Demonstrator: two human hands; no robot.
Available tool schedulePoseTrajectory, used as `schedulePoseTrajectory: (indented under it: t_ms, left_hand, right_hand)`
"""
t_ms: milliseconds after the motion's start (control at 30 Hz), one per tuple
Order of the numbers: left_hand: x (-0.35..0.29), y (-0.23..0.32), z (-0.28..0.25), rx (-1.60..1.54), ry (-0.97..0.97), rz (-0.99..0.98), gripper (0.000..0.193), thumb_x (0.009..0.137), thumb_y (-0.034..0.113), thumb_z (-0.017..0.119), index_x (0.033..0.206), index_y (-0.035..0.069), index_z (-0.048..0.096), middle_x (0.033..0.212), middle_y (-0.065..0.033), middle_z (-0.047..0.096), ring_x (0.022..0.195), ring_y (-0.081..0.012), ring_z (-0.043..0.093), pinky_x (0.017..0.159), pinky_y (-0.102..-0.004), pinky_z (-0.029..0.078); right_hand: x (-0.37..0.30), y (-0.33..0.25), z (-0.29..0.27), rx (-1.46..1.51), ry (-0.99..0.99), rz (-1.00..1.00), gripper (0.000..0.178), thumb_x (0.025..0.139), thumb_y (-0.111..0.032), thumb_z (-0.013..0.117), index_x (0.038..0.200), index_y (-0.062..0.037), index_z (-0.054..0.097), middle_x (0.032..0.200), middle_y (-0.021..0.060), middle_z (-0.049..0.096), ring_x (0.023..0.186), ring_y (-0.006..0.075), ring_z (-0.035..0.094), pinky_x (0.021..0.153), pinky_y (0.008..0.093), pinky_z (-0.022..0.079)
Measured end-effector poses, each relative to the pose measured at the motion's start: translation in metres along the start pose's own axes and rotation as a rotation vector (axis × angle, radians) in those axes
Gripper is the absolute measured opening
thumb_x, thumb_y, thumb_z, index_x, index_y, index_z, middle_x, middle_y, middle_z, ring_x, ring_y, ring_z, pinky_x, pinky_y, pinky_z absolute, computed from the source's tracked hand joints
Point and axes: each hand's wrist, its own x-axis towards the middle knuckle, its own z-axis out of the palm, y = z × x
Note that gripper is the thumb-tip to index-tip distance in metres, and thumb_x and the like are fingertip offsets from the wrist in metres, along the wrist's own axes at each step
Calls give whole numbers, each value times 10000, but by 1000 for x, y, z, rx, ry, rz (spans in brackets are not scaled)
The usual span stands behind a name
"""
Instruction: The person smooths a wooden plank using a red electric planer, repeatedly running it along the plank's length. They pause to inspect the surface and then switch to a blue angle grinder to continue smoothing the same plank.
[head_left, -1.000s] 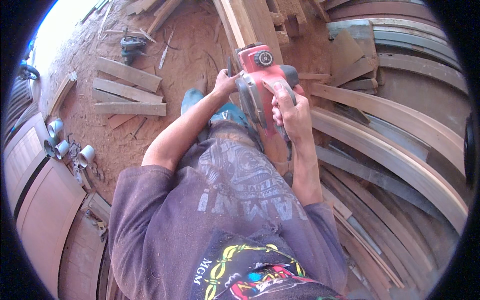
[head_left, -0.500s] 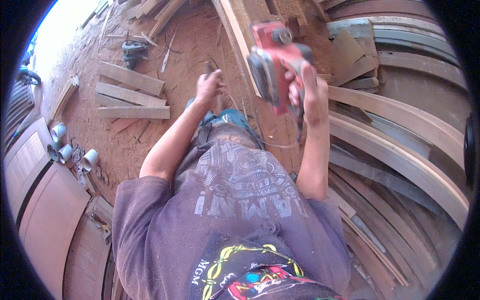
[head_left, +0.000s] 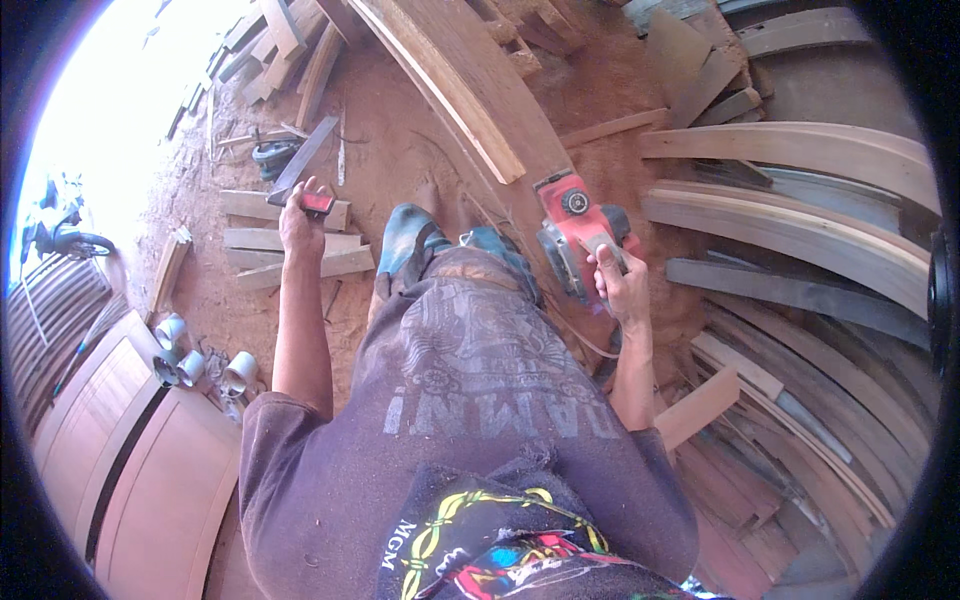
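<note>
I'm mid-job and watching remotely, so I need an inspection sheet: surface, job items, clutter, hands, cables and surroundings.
Surface: reddish-brown ground, strewn with fine debris.
Job's things: red handheld electric planer; apparent try square with red-and-black handle; long timber, contact with the planer unclear.
Clutter: short boards at left; dark green power tool beyond them; pale cups nearer the person.
Hands: left grips the apparent try square; right grips the planer's handle.
Cables: thin cord curves below the planer; far end not traceable.
Surroundings: long boards at right; wooden panels lower left; motorcycle upper left.
</note>
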Motion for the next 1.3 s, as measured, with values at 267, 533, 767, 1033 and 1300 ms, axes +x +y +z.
schedulePoseTrajectory:
  t_ms: [267,533,767,1033,1300]
  left_hand:
    - [-57,31,51,-9,-245,145,471,1028,-18,670,1483,1,553,1338,-161,665,1222,-315,722,999,-421,649]
    - [-112,43,72,140,-203,317,371,1014,41,749,1376,7,675,1264,-121,723,1141,-226,732,977,-373,616]
    - [-135,25,100,392,-397,513,282,973,83,825,1250,54,780,1086,-1,788,1004,-107,711,901,-302,565]
    - [-178,-4,148,600,-512,617,341,950,115,837,1271,25,767,977,-32,809,885,-93,727,770,-278,571]
    - [-192,29,186,672,-590,783,352,937,164,843,1257,41,764,1013,-101,826,941,-138,760,846,-342,590]
  right_hand:
    - [5,16,3,24,-18,-2,612,1059,-601,665,963,0,720,683,-38,557,573,40,492,520,235,375]
    - [16,-32,23,-618,376,-570,433,947,-340,839,1201,-13,713,982,133,718,832,261,711,790,404,567]
    - [125,-5,149,-402,303,-564,628,864,-188,880,1392,25,613,1229,232,699,1051,405,733,949,464,577]
    - [90,-69,133,-406,136,-801,489,910,-327,866,1212,13,686,1044,234,765,995,419,761,871,481,600]
    - [60,-154,123,-373,138,-1114,329,867,-215,907,1039,6,734,945,164,749,818,308,769,682,403,607]
